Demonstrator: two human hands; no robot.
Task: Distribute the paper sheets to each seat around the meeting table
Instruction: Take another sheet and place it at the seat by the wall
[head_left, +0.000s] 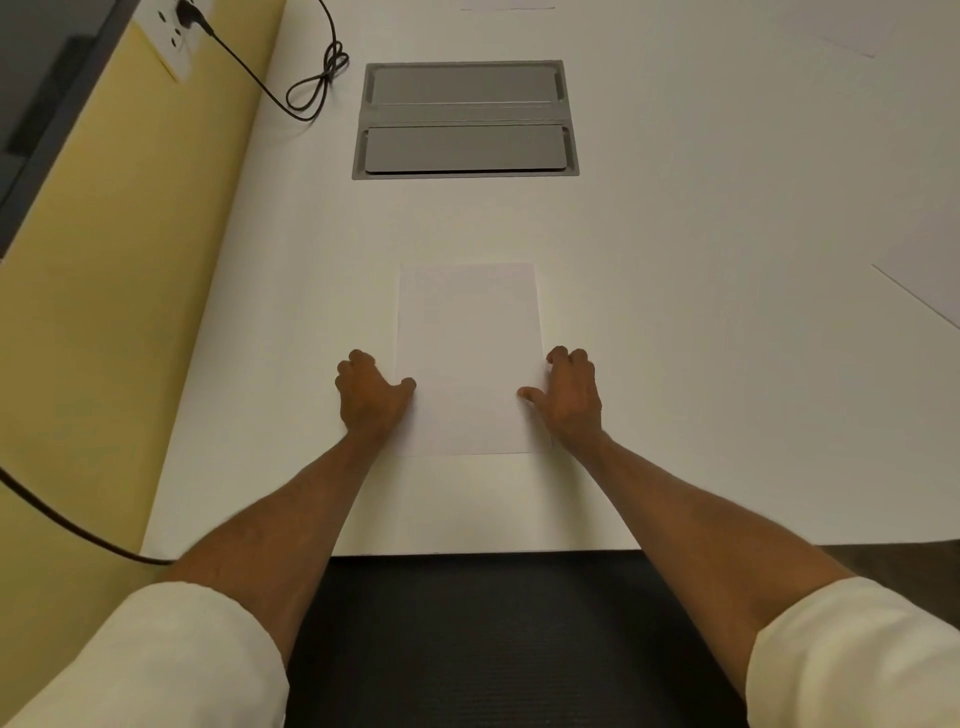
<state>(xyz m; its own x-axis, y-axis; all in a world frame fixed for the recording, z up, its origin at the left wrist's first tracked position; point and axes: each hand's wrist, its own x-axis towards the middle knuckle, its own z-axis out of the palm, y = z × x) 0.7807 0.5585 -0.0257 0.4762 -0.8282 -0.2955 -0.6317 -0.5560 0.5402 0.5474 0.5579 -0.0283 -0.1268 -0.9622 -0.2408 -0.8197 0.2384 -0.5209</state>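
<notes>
A white paper sheet (467, 332) lies flat on the white meeting table (701, 208), square to the near edge. My left hand (370, 392) is at the sheet's left edge, thumb on the paper and fingers curled beside it. My right hand (569, 389) mirrors it at the right edge, thumb on the paper. Whether the fingers reach under the sheet cannot be seen. Three more sheets lie at other places: one at the right edge (924, 296), one far right (841, 31) and one at the far end (506, 5).
A grey cable hatch (465, 119) is set into the table beyond the sheet. A black cable (311, 78) loops from a wall socket (171, 31) onto the table's far left. A yellow wall (104, 312) runs along the left. Dark flooring (467, 639) shows below the near edge.
</notes>
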